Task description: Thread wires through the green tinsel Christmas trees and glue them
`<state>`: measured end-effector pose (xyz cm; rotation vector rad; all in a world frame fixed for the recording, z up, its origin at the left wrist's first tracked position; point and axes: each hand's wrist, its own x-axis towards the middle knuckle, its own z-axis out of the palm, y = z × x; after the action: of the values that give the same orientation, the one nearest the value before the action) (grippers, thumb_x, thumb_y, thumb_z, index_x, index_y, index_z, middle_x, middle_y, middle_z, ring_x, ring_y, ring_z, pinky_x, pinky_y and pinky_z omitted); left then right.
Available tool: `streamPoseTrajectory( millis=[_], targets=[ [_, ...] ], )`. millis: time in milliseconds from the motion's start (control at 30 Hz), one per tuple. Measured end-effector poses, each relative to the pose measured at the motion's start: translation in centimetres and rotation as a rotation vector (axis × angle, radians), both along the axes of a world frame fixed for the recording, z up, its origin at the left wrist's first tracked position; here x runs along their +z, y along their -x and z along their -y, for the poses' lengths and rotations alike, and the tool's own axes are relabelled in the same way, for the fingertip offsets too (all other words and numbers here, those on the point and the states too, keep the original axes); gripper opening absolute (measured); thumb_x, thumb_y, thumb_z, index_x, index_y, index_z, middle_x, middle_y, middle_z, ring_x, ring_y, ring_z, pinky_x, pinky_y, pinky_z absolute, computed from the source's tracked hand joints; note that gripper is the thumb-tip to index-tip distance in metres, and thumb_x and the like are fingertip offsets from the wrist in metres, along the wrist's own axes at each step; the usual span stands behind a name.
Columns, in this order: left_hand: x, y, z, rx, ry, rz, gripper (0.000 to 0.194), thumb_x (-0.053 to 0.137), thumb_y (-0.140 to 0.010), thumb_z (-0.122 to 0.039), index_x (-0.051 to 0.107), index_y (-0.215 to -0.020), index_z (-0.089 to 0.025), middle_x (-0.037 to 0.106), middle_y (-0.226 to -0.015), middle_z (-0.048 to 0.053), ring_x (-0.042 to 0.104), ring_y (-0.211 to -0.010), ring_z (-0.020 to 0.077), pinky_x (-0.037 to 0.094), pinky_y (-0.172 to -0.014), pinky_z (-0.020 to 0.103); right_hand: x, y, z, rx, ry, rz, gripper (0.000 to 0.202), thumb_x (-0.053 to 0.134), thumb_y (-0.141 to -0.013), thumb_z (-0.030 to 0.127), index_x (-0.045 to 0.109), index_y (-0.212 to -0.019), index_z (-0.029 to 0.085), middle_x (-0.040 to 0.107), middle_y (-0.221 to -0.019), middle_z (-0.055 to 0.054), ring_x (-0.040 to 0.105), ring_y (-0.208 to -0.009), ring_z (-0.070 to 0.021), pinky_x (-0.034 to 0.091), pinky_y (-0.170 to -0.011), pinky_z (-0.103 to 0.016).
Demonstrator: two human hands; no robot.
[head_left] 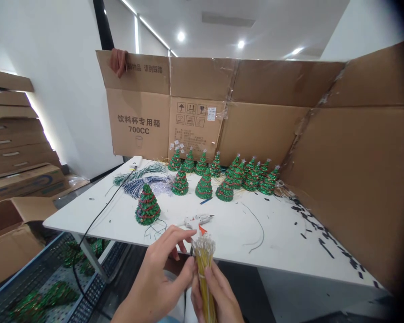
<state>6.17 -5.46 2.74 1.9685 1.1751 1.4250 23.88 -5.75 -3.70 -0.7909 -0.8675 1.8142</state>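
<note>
My right hand [218, 291] is wrapped round a bundle of thin yellow wires [207, 287] with clear tips fanned out at the top, held upright at the table's front edge. My left hand [164, 269] is just left of the bundle's top, its fingers apart and nothing seen between them. Behind the bundle a white glue gun [198, 220] with an orange trigger lies on the white table [114, 229]. A small green tree with red garland [147, 206] stands to the left, near a thin curled wire.
Several green trees [204, 185] stand towards the back. Green and blue wires [138, 181] lie back left beside a white device [135, 162] with a black cable. Black scraps [318, 229] litter the right. Cardboard [262, 130] walls the back and right; a crate [30, 278] sits lower left.
</note>
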Motion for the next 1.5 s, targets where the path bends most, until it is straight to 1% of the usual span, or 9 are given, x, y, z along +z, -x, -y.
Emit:
streamPoseTrajectory(
  millis=[100,300,400,600,700,867,1000,1233,1500],
  targets=[
    [0.2,0.3,-0.2,-0.005,0.028,-0.026,0.047,0.066,-0.103,-0.014,0.065,-0.145,-0.035,0.074,-0.122,0.004,0.071,-0.094,0.0183,0.063,-0.079,0.028,-1.3,0.3,-0.2,-0.013,0.048,-0.097,0.058,0.074,-0.098,0.077,0.068,-0.109,0.02,0.064,-0.061,0.003,0.05,-0.038,-0.0077,0.034,-0.04,-0.018],
    [0.2,0.6,-0.9,-0.051,0.116,-0.127,0.035,0.067,-0.101,-0.013,0.071,-0.131,-0.031,0.074,-0.112,0.001,0.069,-0.092,0.0173,0.059,-0.084,0.029,-3.2,-0.5,0.1,0.059,0.142,-0.156,0.06,0.075,-0.096,0.078,0.069,-0.108,0.02,0.073,-0.065,-0.002,0.059,-0.042,-0.0129,0.047,-0.043,-0.022],
    [0.1,0.2,-0.8,-0.071,0.136,-0.124,0.03,0.068,-0.101,-0.013,0.072,-0.126,-0.03,0.074,-0.108,0.0,0.069,-0.093,0.0171,0.057,-0.086,0.03,-3.7,-0.7,0.2,0.078,0.14,-0.175,0.06,0.071,-0.096,0.08,0.066,-0.104,0.021,0.075,-0.066,-0.003,0.06,-0.038,-0.0147,0.044,-0.039,-0.023],
    [-0.1,-0.7,-0.7,-0.145,0.173,-0.061,0.034,0.072,-0.1,-0.015,0.071,-0.131,-0.03,0.074,-0.111,0.001,0.069,-0.094,0.0177,0.057,-0.087,0.029,-5.6,-0.7,-0.4,0.077,0.108,-0.191,0.064,0.057,-0.1,0.086,0.061,-0.098,0.022,0.07,-0.053,-0.002,0.054,-0.03,-0.0153,0.034,-0.033,-0.021],
    [-0.4,-0.7,-0.8,-0.137,0.165,-0.076,0.036,0.072,-0.101,-0.016,0.07,-0.134,-0.03,0.074,-0.11,0.001,0.069,-0.093,0.0178,0.058,-0.086,0.029,-5.0,-1.0,-0.4,0.125,0.059,-0.187,0.065,0.052,-0.101,0.088,0.059,-0.095,0.023,0.071,-0.053,-0.004,0.055,-0.032,-0.0147,0.034,-0.035,-0.02],
    [-0.6,-0.6,-0.8,-0.122,0.107,-0.066,0.031,0.073,-0.101,-0.016,0.07,-0.129,-0.03,0.073,-0.102,-0.001,0.068,-0.089,0.0164,0.056,-0.084,0.028,-3.2,-1.2,0.1,0.185,-0.003,-0.198,0.061,0.042,-0.11,0.078,0.058,-0.092,0.022,0.07,-0.053,-0.004,0.052,-0.037,-0.0119,0.036,-0.043,-0.019],
    [-0.3,-0.7,-0.7,-0.086,0.095,-0.05,0.024,0.074,-0.101,-0.016,0.073,-0.121,-0.029,0.072,-0.099,-0.001,0.067,-0.087,0.0156,0.055,-0.08,0.027,-3.3,-1.3,0.3,0.227,-0.018,-0.247,0.062,0.036,-0.112,0.077,0.058,-0.09,0.023,0.069,-0.052,-0.003,0.05,-0.039,-0.0131,0.035,-0.046,-0.021],
    [0.0,-0.4,-0.5,-0.106,0.062,-0.055,0.025,0.076,-0.098,-0.011,0.075,-0.118,-0.027,0.072,-0.098,0.0,0.069,-0.086,0.0156,0.055,-0.079,0.026,-3.0,-1.5,0.7,0.262,-0.001,-0.26,0.063,0.036,-0.111,0.078,0.06,-0.09,0.023,0.069,-0.053,-0.004,0.05,-0.044,-0.0142,0.035,-0.05,-0.023],
    [0.1,-0.5,-0.8,-0.052,0.037,-0.058,0.016,0.078,-0.097,-0.013,0.076,-0.108,-0.025,0.073,-0.091,0.0,0.068,-0.082,0.0164,0.054,-0.075,0.027,-2.6,-1.3,0.4,0.279,0.001,-0.323,0.059,0.035,-0.113,0.074,0.058,-0.092,0.024,0.067,-0.052,-0.001,0.042,-0.041,-0.0123,0.03,-0.05,-0.023]
  ],
)
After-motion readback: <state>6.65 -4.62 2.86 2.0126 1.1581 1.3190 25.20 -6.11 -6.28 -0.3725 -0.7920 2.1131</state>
